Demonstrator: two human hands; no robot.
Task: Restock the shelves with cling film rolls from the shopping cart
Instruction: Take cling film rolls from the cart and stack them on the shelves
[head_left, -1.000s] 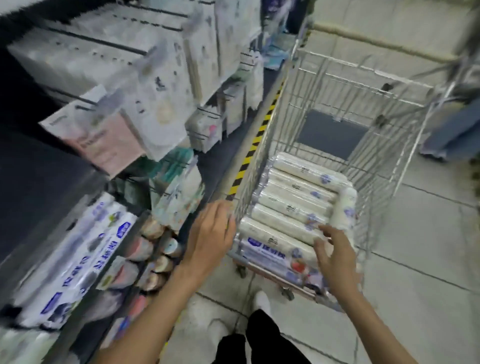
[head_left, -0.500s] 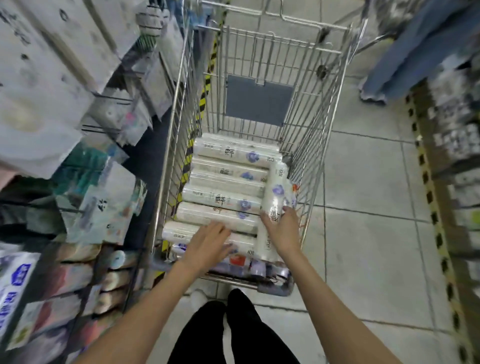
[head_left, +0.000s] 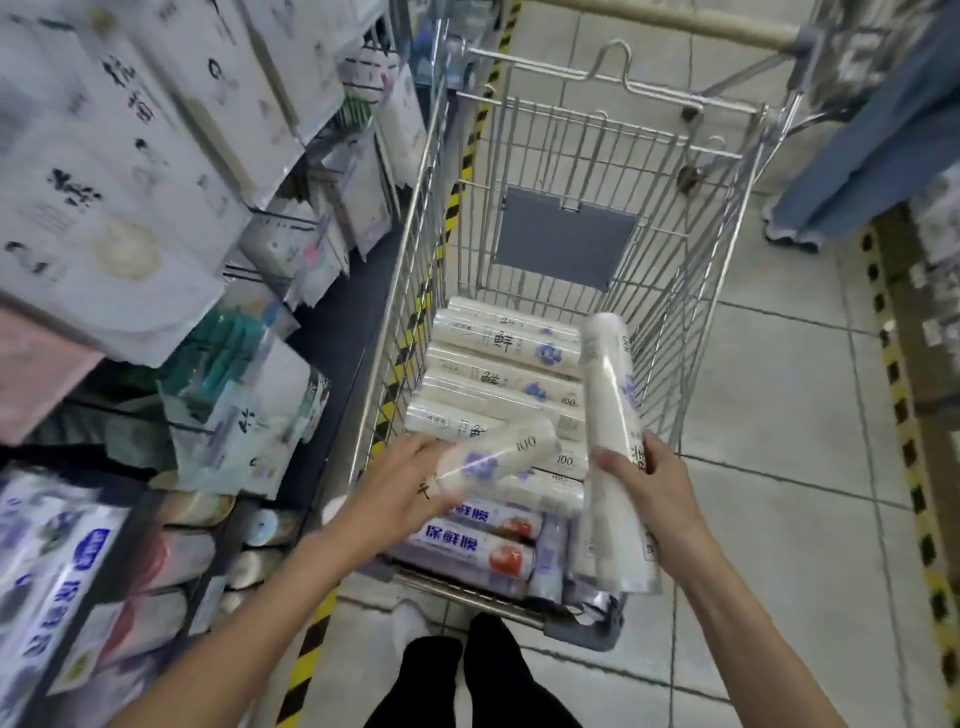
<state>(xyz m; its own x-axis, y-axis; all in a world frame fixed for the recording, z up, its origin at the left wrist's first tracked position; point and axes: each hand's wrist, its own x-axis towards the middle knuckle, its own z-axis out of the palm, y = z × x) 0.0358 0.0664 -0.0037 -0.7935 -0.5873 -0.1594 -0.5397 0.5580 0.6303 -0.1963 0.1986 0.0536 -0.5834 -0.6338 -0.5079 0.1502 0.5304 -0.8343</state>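
A wire shopping cart (head_left: 691, 291) stands in front of me with several white cling film rolls (head_left: 509, 345) lying crosswise in it. My left hand (head_left: 400, 499) grips one white roll with a blue flower print (head_left: 493, 457), lifted and tilted above the stack. My right hand (head_left: 654, 493) grips a second white roll (head_left: 610, 415), held nearly upright at the cart's right side. Boxed cling film with blue lettering (head_left: 467, 545) lies at the near end of the cart.
Shelves on the left carry hanging packets (head_left: 130, 171) above and cling film packs (head_left: 57, 571) low down. A yellow-black striped edge (head_left: 452, 208) runs along the shelf base. Another person's blue trouser leg (head_left: 872, 156) stands at the far right on the tiled floor.
Both hands have closed on rolls and lifted them off the stack. The right roll now stands nearly upright, and the left one is tilted upward.
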